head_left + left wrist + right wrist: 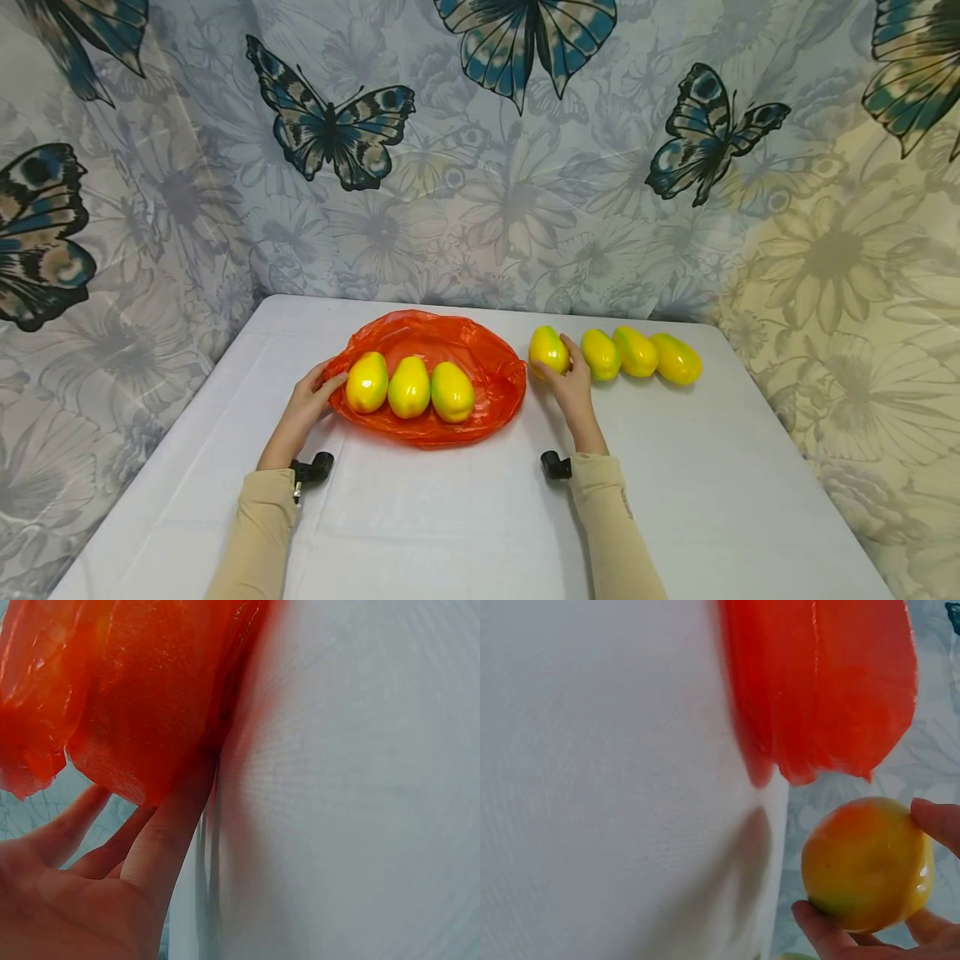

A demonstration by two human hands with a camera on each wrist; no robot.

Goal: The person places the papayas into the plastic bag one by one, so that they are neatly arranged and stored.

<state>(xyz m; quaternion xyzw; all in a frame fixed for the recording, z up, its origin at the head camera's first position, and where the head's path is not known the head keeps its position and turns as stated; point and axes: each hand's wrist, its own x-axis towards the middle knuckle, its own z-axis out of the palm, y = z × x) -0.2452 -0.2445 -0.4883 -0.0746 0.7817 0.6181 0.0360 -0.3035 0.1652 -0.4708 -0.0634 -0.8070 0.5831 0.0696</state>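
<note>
A red plastic bag (pixel 498 387) lies spread wide on the table, and three yellow-green mangoes (pixel 409 387) sit in a row inside it. At the bag's left edge, my left hand (pixel 306 404) pinches the plastic between thumb and fingers; the left wrist view shows the bag's side (pixel 150 697) against the fingertips. My right hand (pixel 573 392) grips another mango (pixel 547 348) just right of the bag. In the right wrist view that mango (pixel 866 866) is held off the table between thumb and fingers, apart from the bag, its shadow falling on the cloth.
Several more mangoes (pixel 637 352) lie in a row at the back right, close beside my right hand. A white cloth (pixel 435 525) covers the table, whose far edge meets a butterfly-printed backdrop (pixel 517 192). Each wrist carries a small black camera (pixel 555 465).
</note>
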